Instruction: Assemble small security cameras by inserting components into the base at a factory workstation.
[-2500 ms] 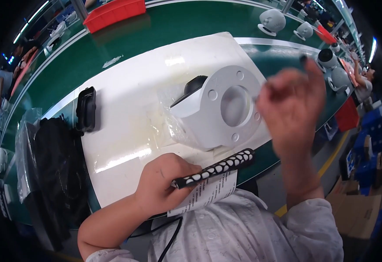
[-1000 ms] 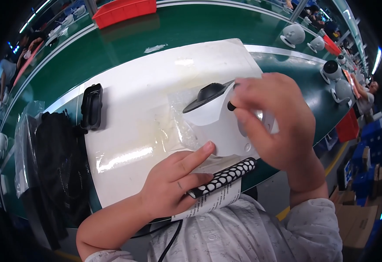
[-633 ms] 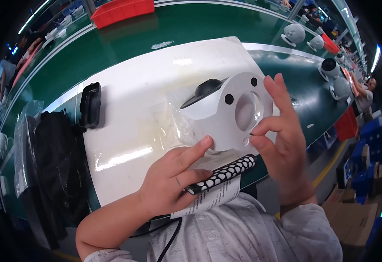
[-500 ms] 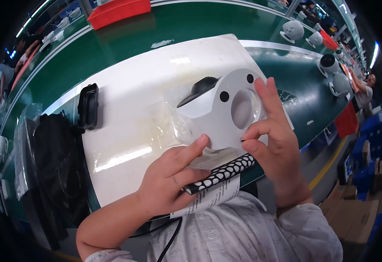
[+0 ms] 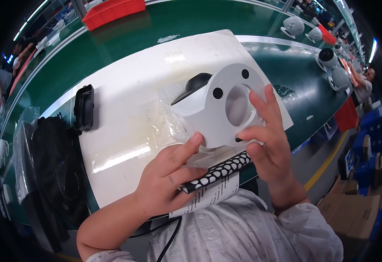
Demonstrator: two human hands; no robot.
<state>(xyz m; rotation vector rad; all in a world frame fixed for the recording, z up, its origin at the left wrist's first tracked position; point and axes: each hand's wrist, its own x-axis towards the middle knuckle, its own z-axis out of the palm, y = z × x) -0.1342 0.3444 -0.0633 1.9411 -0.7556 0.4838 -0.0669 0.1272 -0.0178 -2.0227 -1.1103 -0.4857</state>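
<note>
A white plastic ring-shaped stand (image 5: 215, 124) is tilted up at the middle of the mat, with a black part (image 5: 195, 85) on its far left side. Two round black pads (image 5: 218, 93) sit on the ring's face. A third black pad (image 5: 238, 139) shows under my right index fingertip at the ring's near edge. My right hand (image 5: 272, 139) has its fingers apart, thumb lifted off the index. My left hand (image 5: 167, 177) grips a curled black sticker sheet (image 5: 219, 173) with white round holes and a printed backing, while its index fingertip rests against the stand.
Clear plastic film (image 5: 173, 122) lies beneath the stand on the white mat (image 5: 125, 109). A black tray (image 5: 84, 107) is at the mat's left edge, beside black mesh bags (image 5: 57, 161). A red bin (image 5: 112, 13) and white rounded devices (image 5: 293, 26) stand farther back.
The stand has shifted slightly left. The black pad, earlier between my right thumb and index finger, is now at the ring's edge under the index fingertip; the thumb has moved away.
</note>
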